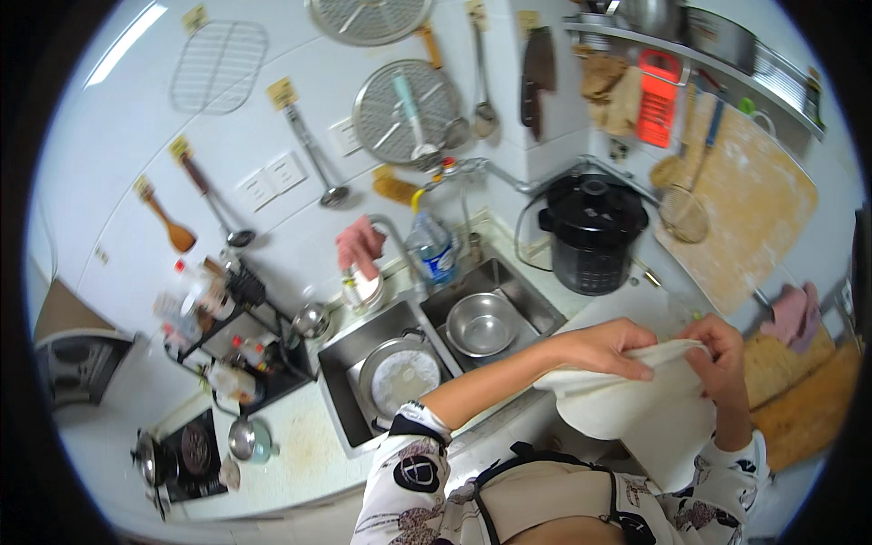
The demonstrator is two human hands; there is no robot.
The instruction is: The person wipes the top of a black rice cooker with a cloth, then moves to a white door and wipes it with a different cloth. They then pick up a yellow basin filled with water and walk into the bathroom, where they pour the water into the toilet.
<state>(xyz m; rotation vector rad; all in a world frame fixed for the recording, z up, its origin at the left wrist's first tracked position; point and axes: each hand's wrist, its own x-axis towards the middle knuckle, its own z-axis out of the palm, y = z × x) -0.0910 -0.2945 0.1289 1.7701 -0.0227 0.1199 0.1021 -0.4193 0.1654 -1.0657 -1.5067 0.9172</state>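
A thin white cloth hangs down between my two hands, over the counter's right part. My left hand pinches its upper edge with thumb and fingers. On the right, my right hand grips the same edge, thumb on the near side. The cloth's lower part drapes in front of my body. To the left of my hands is the double sink; its right basin holds a steel bowl, its left one a pot with whitish contents.
A black electric cooker stands behind my hands. A floury board leans at the right wall, near wooden boards. A bottle rack, a metal cup and a stove are on the left.
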